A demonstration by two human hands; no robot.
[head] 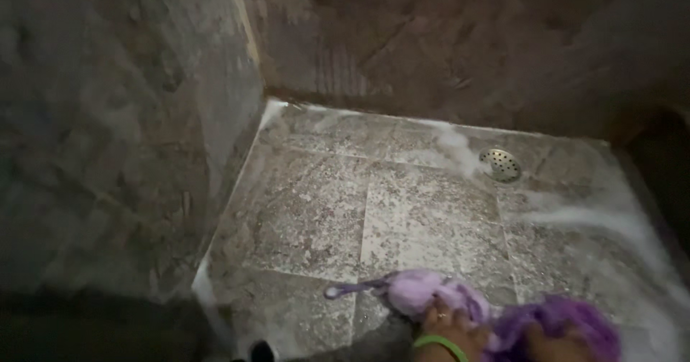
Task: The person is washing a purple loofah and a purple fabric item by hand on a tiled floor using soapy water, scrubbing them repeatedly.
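Looking down into a dim shower stall: both hands sit at the bottom edge, cut off by the frame. Left hand (449,330), ring on a finger and green band (440,344) at the wrist, presses down on a pale lilac puff (424,294); fingers curl over it, gripping. Right hand (557,344) is mostly out of frame, buried in a darker purple puff (557,322); grip can't be confirmed, only knuckles show. Both puffs rest on the wet tile floor (309,218), near the front edge, touching each other. A purple loop cord (352,289) trails left from the lilac one. Foam (611,222) streaks the right side and back. Round metal drain (500,165) sits far back right, well apart from the hands. Walls (108,132) are dark and blurred. A small dark thing (262,350) at bottom left is unidentifiable.
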